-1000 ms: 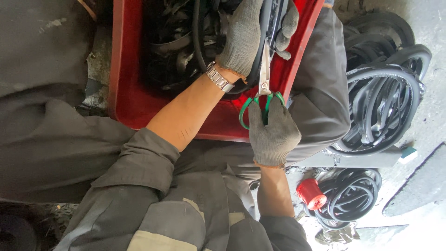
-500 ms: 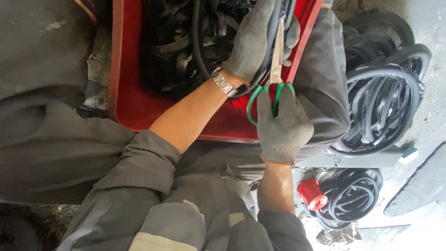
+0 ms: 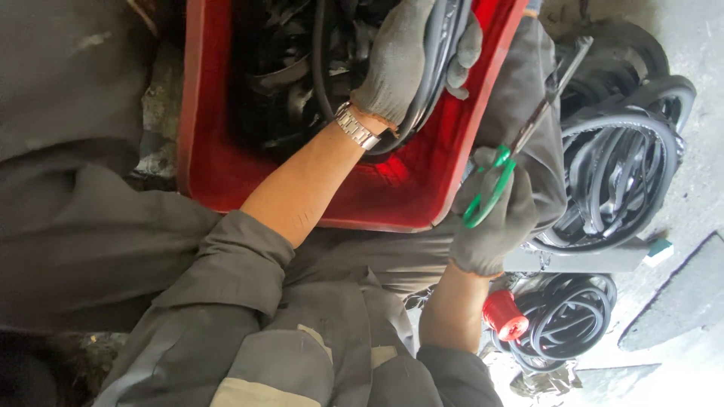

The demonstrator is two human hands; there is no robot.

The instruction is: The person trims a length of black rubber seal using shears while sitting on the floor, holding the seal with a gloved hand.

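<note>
Over a red bin of black scraps, the left hand grips rubber strips; the right hand holds green-handled scissors.

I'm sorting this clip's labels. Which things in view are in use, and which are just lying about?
In use:
left hand gripping black rubber strips
right hand holding green-handled scissors
red crate of rubber scraps

Lying about:
coiled rubber rings on the floor
red cap
smaller ring pile
</note>
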